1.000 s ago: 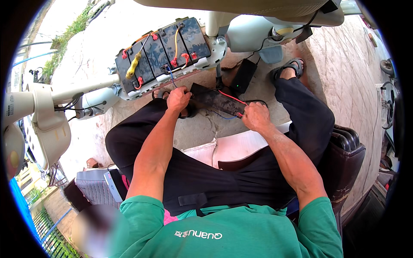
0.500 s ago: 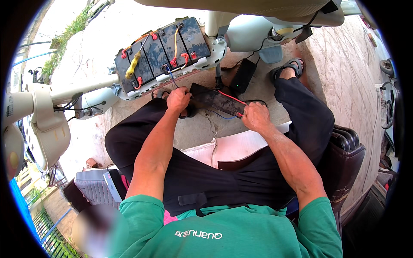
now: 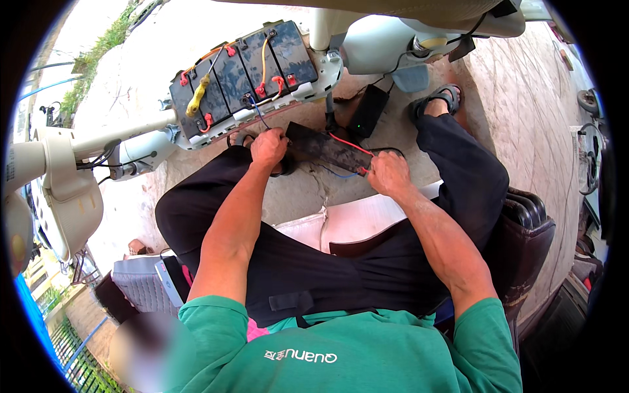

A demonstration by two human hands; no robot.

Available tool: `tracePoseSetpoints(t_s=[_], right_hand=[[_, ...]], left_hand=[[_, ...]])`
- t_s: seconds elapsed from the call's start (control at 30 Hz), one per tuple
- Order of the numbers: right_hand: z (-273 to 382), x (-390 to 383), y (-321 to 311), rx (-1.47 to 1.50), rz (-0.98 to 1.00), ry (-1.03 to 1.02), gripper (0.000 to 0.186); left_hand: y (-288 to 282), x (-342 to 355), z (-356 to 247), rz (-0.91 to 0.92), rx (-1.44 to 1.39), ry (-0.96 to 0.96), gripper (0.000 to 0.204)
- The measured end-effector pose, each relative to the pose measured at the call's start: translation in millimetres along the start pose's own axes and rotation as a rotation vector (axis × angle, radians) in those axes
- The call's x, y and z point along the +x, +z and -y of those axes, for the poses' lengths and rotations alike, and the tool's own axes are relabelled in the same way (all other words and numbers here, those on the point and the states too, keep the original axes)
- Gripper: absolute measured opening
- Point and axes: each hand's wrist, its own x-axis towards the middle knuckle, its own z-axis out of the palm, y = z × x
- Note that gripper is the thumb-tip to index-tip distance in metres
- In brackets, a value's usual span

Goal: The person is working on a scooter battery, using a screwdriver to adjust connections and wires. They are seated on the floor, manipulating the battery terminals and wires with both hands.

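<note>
A dark rectangular battery (image 3: 327, 148) lies on the ground between my feet, with a red wire (image 3: 350, 143) and a blue wire (image 3: 335, 174) along it. My left hand (image 3: 267, 148) is closed at the battery's left end, pinching a thin blue lead (image 3: 260, 114) that comes down from the row of batteries (image 3: 229, 75). At the other end, my right hand (image 3: 389, 173) has its fingers closed on the red wire beside a red terminal (image 3: 362, 171); its fingertips are partly hidden. A yellow-handled tool (image 3: 196, 98), seemingly a screwdriver, rests on the battery row.
The row sits in a pale vehicle frame (image 3: 321, 78) ahead. A black power adapter (image 3: 368, 111) with a green light lies behind the loose battery. White padding (image 3: 360, 219) is between my legs, and a dark red seat (image 3: 527, 239) stands at right.
The view has shifted slightly, so the batteries and frame appear a little higher and further left. Both hands keep nearly the same places and grips.
</note>
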Motion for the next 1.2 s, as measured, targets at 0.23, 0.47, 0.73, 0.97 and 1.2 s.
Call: tracePoseSetpoints(t_s=[0.23,0.47,0.73,0.97,1.2], right_hand=[[1.2,0.1,-4.5,0.009,0.033,0.013,0.021],[1.1,-0.2,-4.2,0.009,0.012,0.003,0.021],[1.6,0.1,-6.3,-0.011,0.046,0.010,0.022],[2.7,0.5,-8.7,-0.004,0.056,0.021,0.023],[2.6,-0.7,-9.6,0.020,0.049,0.015,0.023]], left_hand=[[0.4,0.8,0.1,-0.003,0.001,0.008,0.024],[2.2,1.7,4.0,-0.002,-0.015,0.021,0.024],[-0.5,0.8,0.9,0.003,-0.016,0.014,0.025],[-1.8,1.4,-0.1,0.007,-0.018,0.017,0.024],[-4.9,0.5,-1.9,0.044,0.003,0.010,0.024]])
